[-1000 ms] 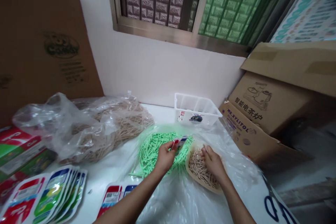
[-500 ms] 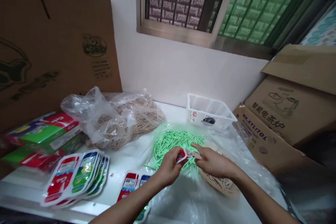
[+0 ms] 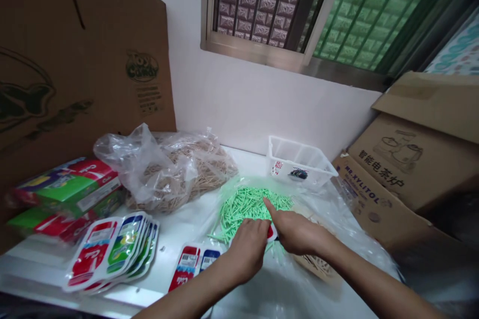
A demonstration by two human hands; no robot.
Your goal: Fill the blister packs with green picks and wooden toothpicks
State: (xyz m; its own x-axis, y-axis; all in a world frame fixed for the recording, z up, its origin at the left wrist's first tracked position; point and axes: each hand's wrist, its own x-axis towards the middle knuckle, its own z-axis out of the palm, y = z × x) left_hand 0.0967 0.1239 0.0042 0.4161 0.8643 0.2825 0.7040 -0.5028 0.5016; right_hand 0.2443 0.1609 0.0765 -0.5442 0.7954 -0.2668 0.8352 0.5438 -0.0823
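At left in the frame, your boxes (image 3: 80, 182) sit behind a stack of packs (image 3: 112, 249). Next comes a clear bag (image 3: 187, 174), then a single pack (image 3: 185, 265) at bottom centre. Green sticks (image 3: 239, 209) spread mid-frame, beyond your left hand (image 3: 251, 248), which is closed on a small red packet (image 3: 271, 233), right of centre. Your right hand (image 3: 297, 232), one digit extended, meets the packet; its grip is hidden, so I can't tell. Tan sticks (image 3: 317, 265) show beneath it, lower right.
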